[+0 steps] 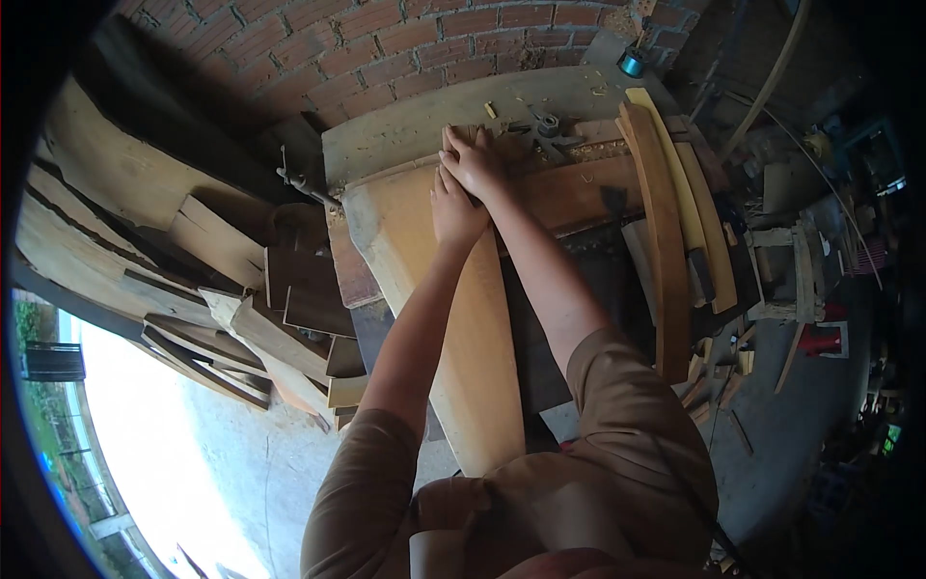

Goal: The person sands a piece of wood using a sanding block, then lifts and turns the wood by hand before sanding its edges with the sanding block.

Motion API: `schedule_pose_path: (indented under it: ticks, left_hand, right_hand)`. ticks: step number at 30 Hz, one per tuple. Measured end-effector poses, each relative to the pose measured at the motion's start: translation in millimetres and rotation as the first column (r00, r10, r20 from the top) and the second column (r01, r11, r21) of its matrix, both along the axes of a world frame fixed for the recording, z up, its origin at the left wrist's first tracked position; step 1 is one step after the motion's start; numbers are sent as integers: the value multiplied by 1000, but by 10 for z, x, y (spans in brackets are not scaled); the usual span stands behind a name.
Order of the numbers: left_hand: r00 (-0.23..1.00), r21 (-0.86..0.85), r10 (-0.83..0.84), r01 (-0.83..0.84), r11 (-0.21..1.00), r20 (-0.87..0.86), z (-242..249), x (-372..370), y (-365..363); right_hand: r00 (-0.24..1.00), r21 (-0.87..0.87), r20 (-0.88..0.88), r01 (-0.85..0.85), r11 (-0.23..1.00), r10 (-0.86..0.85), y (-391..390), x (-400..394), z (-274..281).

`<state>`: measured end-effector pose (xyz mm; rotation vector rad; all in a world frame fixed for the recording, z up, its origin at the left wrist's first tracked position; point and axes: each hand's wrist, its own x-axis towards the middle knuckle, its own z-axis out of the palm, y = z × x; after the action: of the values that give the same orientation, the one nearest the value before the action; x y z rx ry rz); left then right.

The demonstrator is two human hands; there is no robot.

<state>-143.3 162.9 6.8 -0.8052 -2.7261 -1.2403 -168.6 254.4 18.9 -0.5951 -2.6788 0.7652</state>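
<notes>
Item: long plank — laid on bench, long axis running from the body toward brick wall. Both hands pressed flat on far end, fingers together, nothing pinched. Right hand further fwd; left hand just behind, touching.

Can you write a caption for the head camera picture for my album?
Both hands, left hand and right hand, press flat on a long wooden board on a workbench by a brick wall.
</notes>
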Motion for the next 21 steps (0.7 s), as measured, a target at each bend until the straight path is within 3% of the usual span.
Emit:
schedule_pose_path:
  ticks: [3, 4, 7, 12, 17, 21]
  left_hand:
    - [998, -13, 7, -8, 1000, -59, -11, 462, -248]
    - [998, 0, -11, 11, 1000, -69, -49, 690, -388]
    - [998, -46, -56, 57, 997, 12, 41, 1595, -935]
    - [974, -157, -218, 226, 961, 66, -31, 2943, -1861]
    - [960, -152, -209, 238, 959, 185, 54, 3032, -1906]
    - [981, -145, -162, 176, 974, 102, 33, 2586, -1600]
  right_hand:
    - [998, 4, 58, -25, 1000, 25, -254, 515, 128]
    - [997, -115, -64, -44, 992, 36, -359, 685, -105]
    - [995, -1, -99, -26, 1000, 26, -877, 1625, -163]
    - [994, -44, -78, 77, 996, -80, -1758, 3163, -133]
    - [996, -57, -15, 87, 995, -88, -1824, 3231, -104]
    - [997, 8, -56, 57, 998, -57, -1536, 2723, -172]
